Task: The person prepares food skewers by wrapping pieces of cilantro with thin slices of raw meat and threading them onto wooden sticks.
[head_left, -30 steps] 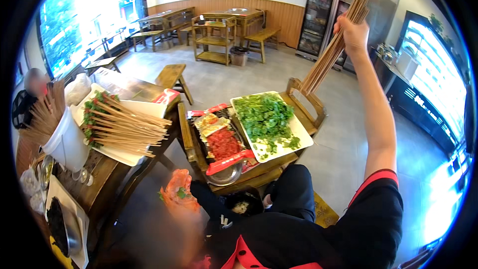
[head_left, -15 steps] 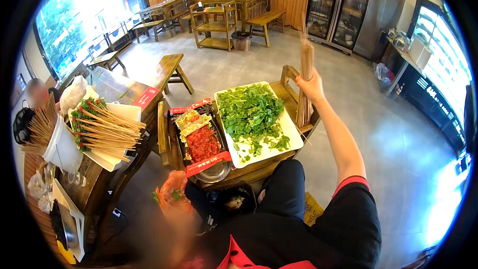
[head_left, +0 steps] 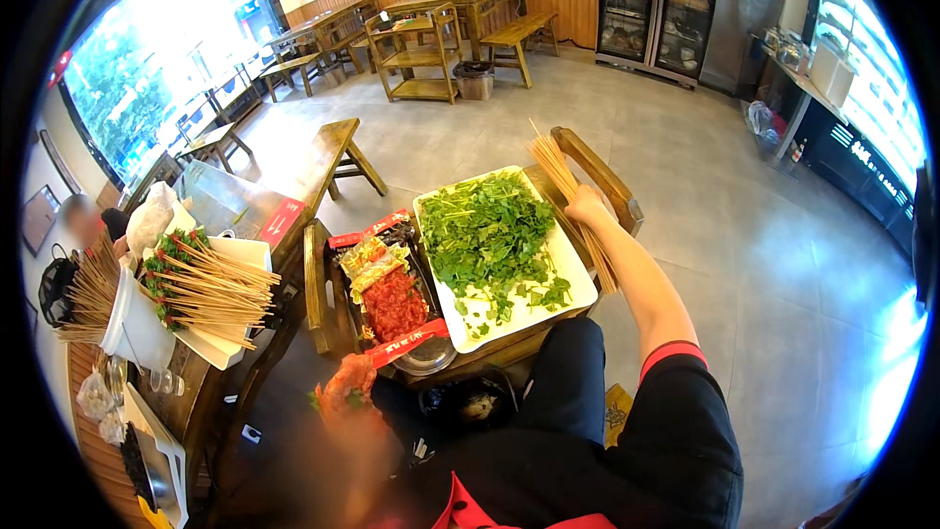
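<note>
Item: bundle of bamboo skewers (head_left: 573, 211), held in your right hand (head_left: 587, 208) at the far right edge of the white tray (head_left: 578, 279) of leafy greens (head_left: 490, 235).

Position: the bundle slants from upper left to lower right, its upper ends fanning above the fist and its lower ends trailing past the tray's right rim, beside your forearm.

Hands: your right hand is closed around the bundle near its middle. Your left hand (head_left: 343, 394) is low, close to you and blurred; it seems to grip something reddish with a bit of green, though you cannot tell what, nor how tight the hold is. The two hands are well apart.

Handling, as judged: light, thin and stiff sticks, smooth enough to slide against each other. Grip them around the middle, firmly, so none slip out. Expect sharp tips, and a stick may snap if bent.

Adjacent: a metal tray (head_left: 392, 299) of red meat just left of the greens; a heap of filled skewers (head_left: 211, 284) on a white tray on the desk (head_left: 279, 220) to your left.
</note>
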`<move>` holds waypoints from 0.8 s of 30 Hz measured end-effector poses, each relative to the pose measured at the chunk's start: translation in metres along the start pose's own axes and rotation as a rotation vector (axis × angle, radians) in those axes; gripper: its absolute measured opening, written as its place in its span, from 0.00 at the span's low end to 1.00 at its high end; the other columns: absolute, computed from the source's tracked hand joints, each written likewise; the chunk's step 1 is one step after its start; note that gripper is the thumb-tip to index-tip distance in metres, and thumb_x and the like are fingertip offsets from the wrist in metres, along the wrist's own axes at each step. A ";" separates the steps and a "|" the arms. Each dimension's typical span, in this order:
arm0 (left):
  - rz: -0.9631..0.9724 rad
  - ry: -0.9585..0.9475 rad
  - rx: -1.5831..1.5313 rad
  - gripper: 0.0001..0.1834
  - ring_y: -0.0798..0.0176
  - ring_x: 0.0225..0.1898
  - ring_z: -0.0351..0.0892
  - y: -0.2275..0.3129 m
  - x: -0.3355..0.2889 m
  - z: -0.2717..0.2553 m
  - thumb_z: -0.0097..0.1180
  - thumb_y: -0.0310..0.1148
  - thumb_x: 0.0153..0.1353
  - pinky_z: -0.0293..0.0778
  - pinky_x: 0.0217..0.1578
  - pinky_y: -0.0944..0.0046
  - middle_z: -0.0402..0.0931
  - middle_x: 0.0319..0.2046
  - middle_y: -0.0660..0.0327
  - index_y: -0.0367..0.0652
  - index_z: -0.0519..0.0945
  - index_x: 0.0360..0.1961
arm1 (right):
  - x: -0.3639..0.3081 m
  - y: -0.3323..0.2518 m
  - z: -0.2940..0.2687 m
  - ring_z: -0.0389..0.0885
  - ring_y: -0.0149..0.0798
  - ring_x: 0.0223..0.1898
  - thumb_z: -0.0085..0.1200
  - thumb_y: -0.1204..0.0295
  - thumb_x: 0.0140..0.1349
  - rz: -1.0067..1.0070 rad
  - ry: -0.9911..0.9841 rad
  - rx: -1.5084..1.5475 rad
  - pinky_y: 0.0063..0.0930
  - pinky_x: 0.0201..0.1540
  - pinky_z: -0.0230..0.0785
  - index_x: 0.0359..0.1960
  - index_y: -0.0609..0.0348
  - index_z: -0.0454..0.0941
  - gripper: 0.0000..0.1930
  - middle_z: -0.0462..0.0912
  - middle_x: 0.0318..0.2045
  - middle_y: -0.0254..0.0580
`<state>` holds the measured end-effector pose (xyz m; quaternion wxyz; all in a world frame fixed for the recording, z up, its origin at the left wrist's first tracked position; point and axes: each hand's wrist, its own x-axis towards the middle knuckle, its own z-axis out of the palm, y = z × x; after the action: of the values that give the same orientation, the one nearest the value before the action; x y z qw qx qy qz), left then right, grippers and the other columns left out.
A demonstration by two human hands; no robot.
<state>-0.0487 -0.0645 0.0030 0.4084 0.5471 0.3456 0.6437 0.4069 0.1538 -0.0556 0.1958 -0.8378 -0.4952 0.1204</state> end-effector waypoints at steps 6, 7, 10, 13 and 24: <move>0.011 0.113 0.249 0.28 0.57 0.49 0.72 -0.001 -0.001 0.008 0.31 0.49 0.66 0.65 0.52 0.59 0.73 0.46 0.52 0.35 0.73 0.45 | -0.007 0.004 0.016 0.66 0.59 0.50 0.62 0.62 0.44 -0.051 0.112 0.122 0.41 0.54 0.60 0.47 0.68 0.65 0.31 0.68 0.46 0.66; -0.009 0.143 0.165 0.28 0.57 0.49 0.72 -0.006 -0.001 0.010 0.32 0.49 0.66 0.66 0.52 0.59 0.73 0.46 0.53 0.35 0.73 0.45 | -0.002 0.012 0.019 0.65 0.58 0.52 0.59 0.62 0.49 -0.080 0.063 0.096 0.42 0.55 0.59 0.48 0.68 0.64 0.29 0.68 0.46 0.66; -0.009 0.140 0.111 0.28 0.57 0.48 0.72 -0.008 0.001 0.014 0.32 0.49 0.66 0.66 0.51 0.59 0.73 0.46 0.53 0.35 0.73 0.45 | 0.006 0.021 0.027 0.65 0.59 0.52 0.56 0.61 0.52 -0.021 -0.018 -0.010 0.43 0.54 0.60 0.48 0.69 0.65 0.27 0.68 0.47 0.66; -0.050 0.243 0.207 0.28 0.56 0.48 0.73 -0.015 -0.006 0.009 0.32 0.49 0.66 0.67 0.51 0.58 0.73 0.46 0.53 0.34 0.73 0.46 | -0.013 0.005 0.004 0.70 0.57 0.48 0.53 0.61 0.55 -0.077 -0.099 -0.004 0.42 0.51 0.63 0.46 0.68 0.67 0.24 0.73 0.43 0.63; -0.049 0.122 0.004 0.27 0.55 0.49 0.72 -0.005 -0.002 0.009 0.32 0.48 0.66 0.65 0.53 0.58 0.72 0.48 0.51 0.33 0.71 0.47 | -0.016 0.023 -0.006 0.74 0.57 0.44 0.43 0.70 0.55 -0.083 0.067 0.059 0.42 0.48 0.66 0.43 0.66 0.73 0.16 0.76 0.39 0.63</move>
<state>-0.0393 -0.0638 -0.0011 0.4010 0.4990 0.3847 0.6649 0.4192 0.1283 -0.0605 0.2420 -0.8139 -0.5190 0.0985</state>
